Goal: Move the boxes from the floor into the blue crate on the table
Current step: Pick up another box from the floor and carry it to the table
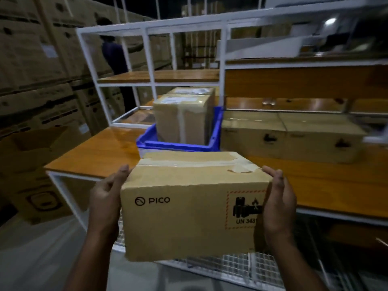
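A person is holding a cardboard box (189,206) up in front of the tabletop (98,152), one hand at each end. The left hand (107,198) is pressing flat against the left end of the box, fingers reaching up to its top edge. The right hand (277,204) is pressing against the right end, fingers lying along the corner and partly covering a red-bordered battery warning label (244,208). Neither hand is curling round the box; the box is being carried between the two palms. The near face of the box is showing the word PICO, and brown tape is running along its top, torn near the right corner.

Just beyond the held box, a blue crate (147,139) is sitting on the wooden tabletop. A second cardboard box (182,116), taped down its middle, is standing upright inside the crate and rising well above its rim. To the right of the crate, long flat cartons (289,135) are lying on the tabletop, touching or just beside the crate wall. A white metal shelf frame (151,57) with wooden boards is standing behind. Stacked cartons (35,59) are filling the left side, and another person (114,53) in dark clothing is standing near them in the background.
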The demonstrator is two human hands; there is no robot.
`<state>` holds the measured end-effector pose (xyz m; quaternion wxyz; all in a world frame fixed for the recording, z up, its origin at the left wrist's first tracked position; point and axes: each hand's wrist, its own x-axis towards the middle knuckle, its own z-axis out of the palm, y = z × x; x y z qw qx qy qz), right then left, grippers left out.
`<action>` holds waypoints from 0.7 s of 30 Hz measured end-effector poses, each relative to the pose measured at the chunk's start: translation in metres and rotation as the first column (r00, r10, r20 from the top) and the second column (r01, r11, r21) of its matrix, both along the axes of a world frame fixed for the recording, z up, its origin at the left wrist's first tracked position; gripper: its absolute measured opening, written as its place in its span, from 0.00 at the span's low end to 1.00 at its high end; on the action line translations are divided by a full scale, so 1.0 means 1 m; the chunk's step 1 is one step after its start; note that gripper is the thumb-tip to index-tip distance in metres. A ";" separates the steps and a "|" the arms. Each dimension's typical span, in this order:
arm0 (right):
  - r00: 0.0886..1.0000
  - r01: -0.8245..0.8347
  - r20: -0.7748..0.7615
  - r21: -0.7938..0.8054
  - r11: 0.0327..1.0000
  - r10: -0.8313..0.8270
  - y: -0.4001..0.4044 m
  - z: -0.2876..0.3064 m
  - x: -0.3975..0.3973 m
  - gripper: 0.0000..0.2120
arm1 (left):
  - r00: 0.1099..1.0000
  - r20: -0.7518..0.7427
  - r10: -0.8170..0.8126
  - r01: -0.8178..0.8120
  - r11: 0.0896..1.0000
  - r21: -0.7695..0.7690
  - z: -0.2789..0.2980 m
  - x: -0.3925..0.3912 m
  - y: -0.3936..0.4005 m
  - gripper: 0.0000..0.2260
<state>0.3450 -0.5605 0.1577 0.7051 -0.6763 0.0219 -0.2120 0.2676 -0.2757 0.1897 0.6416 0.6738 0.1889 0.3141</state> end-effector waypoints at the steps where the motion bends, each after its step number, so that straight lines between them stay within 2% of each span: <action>1: 0.999 0.035 -0.005 -0.001 0.999 -0.035 -0.018 -0.001 -0.002 0.27 | 0.999 -0.005 -0.041 0.041 0.999 -0.002 0.000 0.005 -0.017 0.14; 6: 0.978 0.207 -0.042 -0.003 0.978 -0.207 -0.088 -0.008 -0.011 0.25 | 0.975 -0.001 -0.224 0.224 0.974 0.041 -0.002 0.031 -0.086 0.13; 9: 0.962 0.266 -0.069 0.002 0.964 -0.265 -0.116 -0.014 -0.008 0.17 | 0.948 -0.022 -0.316 0.317 0.947 0.044 -0.010 0.051 -0.114 0.14; 11: 0.953 0.294 -0.087 0.026 0.956 -0.290 -0.130 -0.018 -0.001 0.13 | 0.935 -0.026 -0.354 0.355 0.934 0.049 -0.017 0.067 -0.127 0.13; 17: 0.936 0.335 -0.131 0.038 0.941 -0.328 -0.156 -0.031 0.040 0.13 | 0.899 -0.023 -0.438 0.439 0.898 0.031 -0.037 0.137 -0.155 0.10; 21: 0.929 0.339 -0.167 0.030 0.940 -0.330 -0.170 -0.028 0.087 0.11 | 0.860 -0.075 -0.504 0.508 0.861 0.035 -0.057 0.196 -0.159 0.16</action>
